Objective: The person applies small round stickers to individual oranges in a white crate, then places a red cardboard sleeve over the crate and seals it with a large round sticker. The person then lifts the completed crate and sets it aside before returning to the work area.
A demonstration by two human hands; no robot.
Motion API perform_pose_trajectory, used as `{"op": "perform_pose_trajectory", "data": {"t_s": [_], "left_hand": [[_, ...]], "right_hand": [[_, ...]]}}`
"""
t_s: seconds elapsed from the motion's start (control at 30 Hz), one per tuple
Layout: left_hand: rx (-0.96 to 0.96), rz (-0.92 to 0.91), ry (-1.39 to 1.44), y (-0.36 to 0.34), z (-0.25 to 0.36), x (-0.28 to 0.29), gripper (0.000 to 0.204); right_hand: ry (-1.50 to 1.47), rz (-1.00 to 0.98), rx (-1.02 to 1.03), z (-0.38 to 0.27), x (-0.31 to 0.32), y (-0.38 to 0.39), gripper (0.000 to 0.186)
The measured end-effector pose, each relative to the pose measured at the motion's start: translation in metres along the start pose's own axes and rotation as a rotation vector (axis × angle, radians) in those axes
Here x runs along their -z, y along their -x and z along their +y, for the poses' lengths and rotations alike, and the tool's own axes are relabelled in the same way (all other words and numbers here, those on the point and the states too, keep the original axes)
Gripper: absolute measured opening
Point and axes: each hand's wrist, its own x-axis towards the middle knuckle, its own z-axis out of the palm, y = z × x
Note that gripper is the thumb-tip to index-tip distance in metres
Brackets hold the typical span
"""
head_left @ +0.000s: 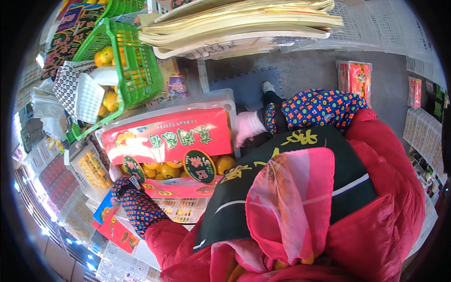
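In front of my body is a red printed fruit carton point(169, 134), tilted, with oranges point(170, 170) showing through its open front between dark oval labels. A translucent grey plastic cover or tray point(159, 109) edges its far and right sides. My right hand point(250, 127), in a pale pink glove, is closed at the right end, its thumb along the edge and other fingers partly hidden. My left hand point(115, 173) is at the near left corner of the carton, mostly hidden by it and by the patterned sleeve cover; its fingers do not show.
At left stands a green plastic basket point(136, 63) with oranges and white packing trays point(89, 98). A stack of cream sheets point(244, 23) lies in a white basket at the far side. Another packed carton point(354, 80) sits right. Below my carton is a white slotted crate point(183, 209).
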Motion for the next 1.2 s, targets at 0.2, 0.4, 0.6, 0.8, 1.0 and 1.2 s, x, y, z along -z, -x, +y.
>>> {"op": "perform_pose_trajectory", "data": {"t_s": [0.2, 0.4, 0.6, 0.8, 1.0, 1.2], "left_hand": [[-0.447, 0.444, -0.783, 0.093, 0.046, -0.001, 0.041], [-0.718, 0.219, -0.508, 0.283, 0.108, -0.123, 0.05], [-1.086, -0.053, -0.757, 0.355, 0.094, -0.259, 0.065], [-1.164, -0.041, -0.644, 0.346, 0.082, -0.278, 0.07], [-1.136, -0.001, -0.798, 0.347, 0.083, -0.275, 0.077], [-1.113, -0.018, -0.825, 0.345, 0.088, -0.278, 0.086]], "right_hand": [[0.047, 0.029, -0.104, 0.008, -0.008, -0.014, 0.043], [-0.165, 0.069, 0.494, 0.078, 0.014, -0.007, 0.032], [-0.677, 0.659, 0.135, 0.23, 0.075, 0.061, 0.026], [-1.022, 0.927, -0.028, 0.381, 0.017, 0.126, 0.03], [-1.295, 0.972, -0.165, 0.414, -0.084, 0.107, 0.032], [-1.233, 0.86, -0.159, 0.406, -0.127, 0.082, 0.034]]}}
